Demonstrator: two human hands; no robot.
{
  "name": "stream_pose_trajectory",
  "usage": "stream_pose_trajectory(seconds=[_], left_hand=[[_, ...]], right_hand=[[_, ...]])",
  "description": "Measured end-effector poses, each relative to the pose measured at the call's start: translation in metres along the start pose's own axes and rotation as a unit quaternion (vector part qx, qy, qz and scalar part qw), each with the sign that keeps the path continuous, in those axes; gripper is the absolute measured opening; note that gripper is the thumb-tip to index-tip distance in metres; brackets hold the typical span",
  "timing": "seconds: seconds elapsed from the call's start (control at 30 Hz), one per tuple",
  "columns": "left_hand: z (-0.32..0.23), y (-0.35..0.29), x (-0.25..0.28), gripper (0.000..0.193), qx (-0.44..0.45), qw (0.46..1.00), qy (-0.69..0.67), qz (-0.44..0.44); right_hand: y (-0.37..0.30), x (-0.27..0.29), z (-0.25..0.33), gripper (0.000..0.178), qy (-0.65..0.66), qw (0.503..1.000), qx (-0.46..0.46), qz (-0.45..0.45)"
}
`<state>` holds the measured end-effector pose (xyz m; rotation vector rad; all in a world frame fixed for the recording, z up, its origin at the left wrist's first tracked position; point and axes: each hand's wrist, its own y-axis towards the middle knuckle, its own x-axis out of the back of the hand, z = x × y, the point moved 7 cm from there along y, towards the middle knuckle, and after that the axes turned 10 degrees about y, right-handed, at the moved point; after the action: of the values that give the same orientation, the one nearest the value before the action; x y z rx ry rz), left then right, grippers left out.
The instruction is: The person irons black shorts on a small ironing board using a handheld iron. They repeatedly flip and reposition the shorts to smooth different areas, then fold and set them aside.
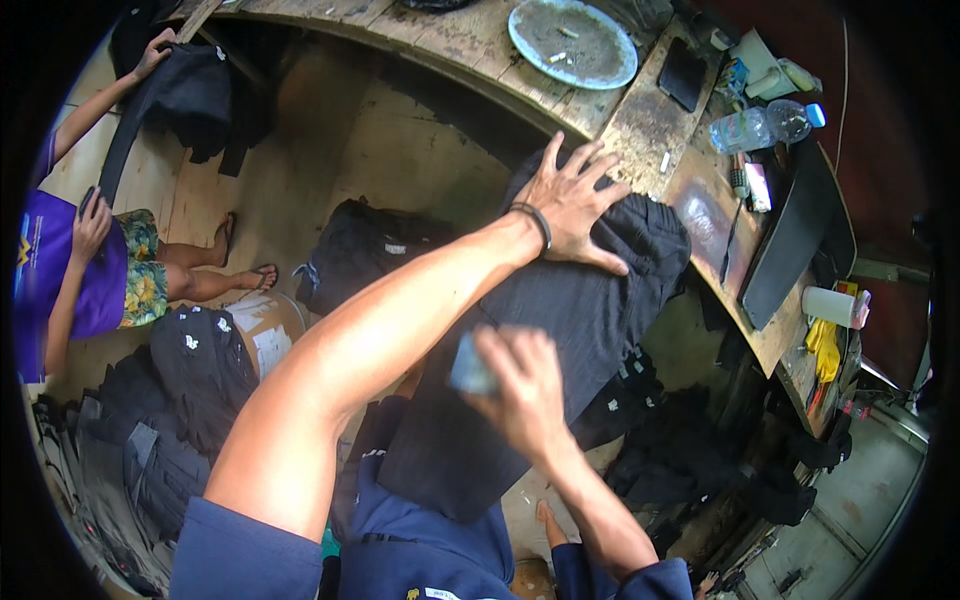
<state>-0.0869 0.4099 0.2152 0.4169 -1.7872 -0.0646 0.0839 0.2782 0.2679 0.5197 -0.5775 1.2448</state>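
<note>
A dark, long garment that looks like black trousers [590, 310] lies stretched from my lap up to the edge of the wooden workbench [440, 40]. Its gathered, waistband-like end rests toward the bench. My left hand [575, 205] presses down flat near that end, fingers spread, a dark band around its wrist. Closer to me, over the middle of the cloth, my right hand [525, 385] grips a small light-blue block [472, 366]. Motion blurs the block, so its exact kind and whether it touches the cloth cannot be made out.
On the bench are a round plate [573, 45] with cigarette butts, a dark phone [682, 74], a plastic bottle [765, 127] and a black panel [795, 240]. Piles of black garments [200, 370] lie at left and right. At far left a person [75, 275] holds a black garment [192, 95].
</note>
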Motion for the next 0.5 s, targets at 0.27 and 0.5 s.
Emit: stream_pose_trajectory(seconds=[0.27, 0.5], left_hand=[[-0.01, -0.004, 0.014, 0.1, -0.068, 0.993, 0.025, -0.091], [-0.015, -0.009, 0.024, 0.098, -0.055, 0.986, 0.083, -0.134]], right_hand=[[-0.03, -0.017, 0.046, 0.082, 0.041, 0.998, -0.033, 0.018], [-0.069, -0.031, 0.034, 0.068, -0.05, 0.994, -0.098, -0.024]])
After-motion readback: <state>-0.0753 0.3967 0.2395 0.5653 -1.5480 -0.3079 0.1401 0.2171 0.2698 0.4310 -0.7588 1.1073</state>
